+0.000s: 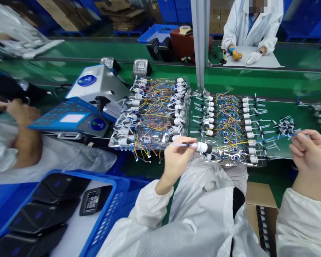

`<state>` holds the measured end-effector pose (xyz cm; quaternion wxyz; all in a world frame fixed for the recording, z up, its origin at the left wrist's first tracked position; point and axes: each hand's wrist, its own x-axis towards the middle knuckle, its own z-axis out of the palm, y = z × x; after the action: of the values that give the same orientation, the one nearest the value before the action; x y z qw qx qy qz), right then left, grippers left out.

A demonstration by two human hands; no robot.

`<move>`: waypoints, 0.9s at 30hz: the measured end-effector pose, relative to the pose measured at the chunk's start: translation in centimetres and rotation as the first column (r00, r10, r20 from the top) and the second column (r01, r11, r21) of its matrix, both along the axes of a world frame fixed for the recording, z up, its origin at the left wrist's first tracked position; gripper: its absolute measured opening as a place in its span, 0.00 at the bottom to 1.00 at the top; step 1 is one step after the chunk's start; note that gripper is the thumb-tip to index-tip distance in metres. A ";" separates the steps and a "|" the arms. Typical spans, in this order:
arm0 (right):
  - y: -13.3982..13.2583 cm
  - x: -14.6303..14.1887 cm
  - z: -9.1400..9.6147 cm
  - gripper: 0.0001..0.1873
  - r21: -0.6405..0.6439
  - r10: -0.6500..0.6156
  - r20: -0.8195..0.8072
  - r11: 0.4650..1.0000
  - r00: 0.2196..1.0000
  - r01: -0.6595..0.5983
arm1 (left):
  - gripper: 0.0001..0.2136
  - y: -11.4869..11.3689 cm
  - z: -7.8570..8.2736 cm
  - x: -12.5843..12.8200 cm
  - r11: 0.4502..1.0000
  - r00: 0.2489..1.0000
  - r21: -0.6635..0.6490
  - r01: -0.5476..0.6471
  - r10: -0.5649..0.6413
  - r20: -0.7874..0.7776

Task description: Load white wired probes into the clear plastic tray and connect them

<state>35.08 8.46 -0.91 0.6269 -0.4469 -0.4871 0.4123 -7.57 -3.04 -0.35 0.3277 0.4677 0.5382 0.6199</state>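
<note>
My left hand point(176, 159) pinches a small white-and-black cylindrical part point(202, 147) with a thin white tube at its near end. From the part's black end, thin yellow and blue wires point(237, 144) stretch rightward across the bench. At their far end my right hand point(311, 148) has its fingers closed on them; the tip is hidden. Below the wires lies a clear plastic tray point(231, 160) with two columns of similar white parts, small blue boards and tangled wires between. Near my right hand is a loose heap of short white tubes with black fittings point(285, 125).
Another loaded clear tray point(147, 137) stands to the left, beside a silver-and-blue machine point(96, 85). A blue crate point(120, 192) of black devices sits at lower left. Co-workers sit at left and across the bench. A metal post point(199, 43) rises behind the trays.
</note>
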 end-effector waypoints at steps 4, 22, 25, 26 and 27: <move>-0.5 0.7 -0.5 0.15 -0.014 -0.186 -0.025 0.983 0.982 0.185 | 0.08 -0.7 -3.3 2.1 0.985 0.997 -0.175 0.005 0.010 0.083; -5.8 -8.7 3.4 0.17 0.193 -0.093 -0.026 0.977 0.995 0.096 | 0.09 0.0 -7.8 1.1 0.999 0.980 -0.046 0.021 -0.030 -0.196; -6.7 -11.6 3.6 0.19 0.058 0.134 0.015 0.989 0.991 -0.135 | 0.08 0.9 -8.5 2.1 0.996 0.987 0.080 0.041 -0.028 -0.159; -6.8 -12.5 3.2 0.18 -0.023 0.236 0.037 0.972 0.971 -0.236 | 0.09 1.3 -8.8 2.5 0.990 0.988 0.128 0.052 -0.032 -0.148; -6.9 -13.4 2.7 0.17 -0.102 0.332 0.056 0.940 0.942 -0.325 | 0.09 1.7 -9.0 2.9 0.986 0.992 0.156 0.058 -0.039 -0.118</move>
<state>21.67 1.56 1.78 0.5102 -0.4020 -0.5581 0.5163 -4.69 -1.37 -9.37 0.2730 0.5401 0.4933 0.6249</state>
